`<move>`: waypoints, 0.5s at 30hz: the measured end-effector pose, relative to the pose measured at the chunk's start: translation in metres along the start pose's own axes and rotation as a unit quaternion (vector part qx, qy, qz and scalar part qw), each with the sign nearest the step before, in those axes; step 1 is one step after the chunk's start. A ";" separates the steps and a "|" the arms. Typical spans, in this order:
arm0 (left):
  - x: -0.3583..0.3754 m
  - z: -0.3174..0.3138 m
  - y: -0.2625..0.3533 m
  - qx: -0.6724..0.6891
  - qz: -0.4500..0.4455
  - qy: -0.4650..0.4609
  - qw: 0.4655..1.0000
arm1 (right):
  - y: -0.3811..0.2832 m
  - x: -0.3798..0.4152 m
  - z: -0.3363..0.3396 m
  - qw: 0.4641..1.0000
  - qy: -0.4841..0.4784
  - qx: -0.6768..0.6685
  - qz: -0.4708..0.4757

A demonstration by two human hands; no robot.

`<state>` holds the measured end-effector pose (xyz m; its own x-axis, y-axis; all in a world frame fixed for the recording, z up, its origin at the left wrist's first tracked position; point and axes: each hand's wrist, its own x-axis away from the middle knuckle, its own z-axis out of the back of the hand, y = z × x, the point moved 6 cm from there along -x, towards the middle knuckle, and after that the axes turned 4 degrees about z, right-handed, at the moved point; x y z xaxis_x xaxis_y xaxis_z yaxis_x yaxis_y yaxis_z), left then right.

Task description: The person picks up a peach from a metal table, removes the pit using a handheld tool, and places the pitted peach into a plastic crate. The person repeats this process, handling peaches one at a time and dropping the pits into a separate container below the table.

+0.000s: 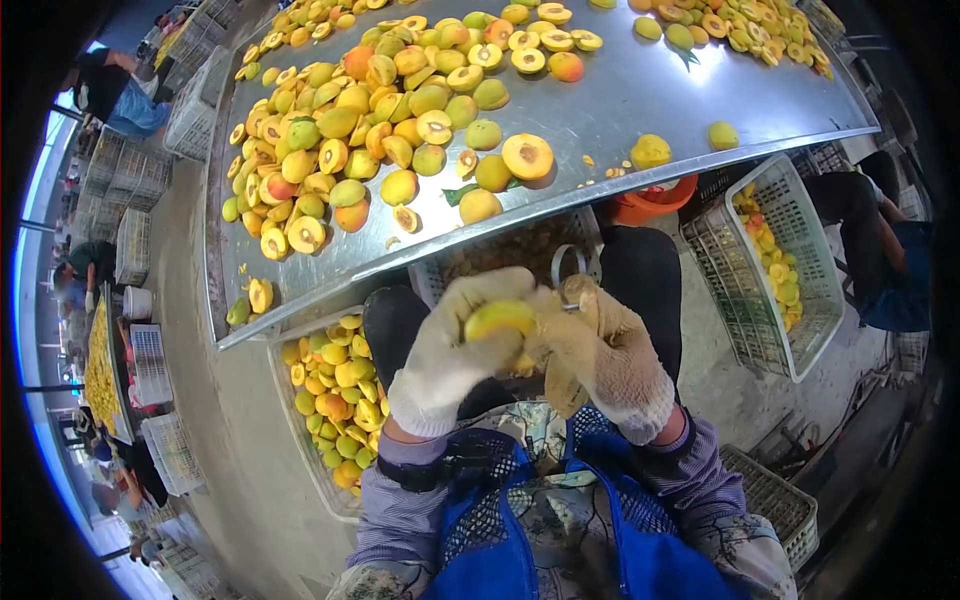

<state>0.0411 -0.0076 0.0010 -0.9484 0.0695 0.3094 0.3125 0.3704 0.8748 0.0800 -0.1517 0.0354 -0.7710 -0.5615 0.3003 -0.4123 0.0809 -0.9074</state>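
My left hand point(433, 350), in a whitish knitted glove, is closed around a yellow-green peach point(500, 320) above my lap. Close beside it, my right hand point(625, 365), in a stained tan glove, is closed on a metal loop tool point(568, 262); its ring sticks up past the fingers. The right fingertips are at the peach, though blur hides the exact contact. Ahead stands a metal table point(600, 215) bearing a heap of halved peaches point(400, 110), some with stones showing. One large cut half point(527, 157) lies near its front edge.
A crate of peaches point(345, 400) stands left of my legs. Under the table edge are an orange bucket point(655, 200) and a crate with brownish scraps point(520, 250). A tilted crate point(790, 270) holds peaches at right, near a seated person point(870, 225). Other people work at far left.
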 end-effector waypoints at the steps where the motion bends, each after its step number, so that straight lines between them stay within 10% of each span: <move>1: -0.001 0.003 0.001 0.082 -0.009 0.040 0.996 | -0.001 0.001 -0.003 1.000 -0.003 0.000 -0.001; 7: -0.001 -0.011 0.016 0.159 -0.070 0.097 0.980 | 0.018 0.009 -0.018 0.972 -0.071 0.171 -0.148; 15: 0.005 -0.021 0.018 0.124 -0.124 0.158 0.972 | 0.014 0.004 -0.019 0.959 -0.062 0.275 0.041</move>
<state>0.0432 -0.0206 0.0258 -0.9166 -0.3242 0.2338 0.0163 0.5541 0.8323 0.0615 -0.1370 0.0298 -0.7125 -0.6679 0.2151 -0.0086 -0.2983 -0.9544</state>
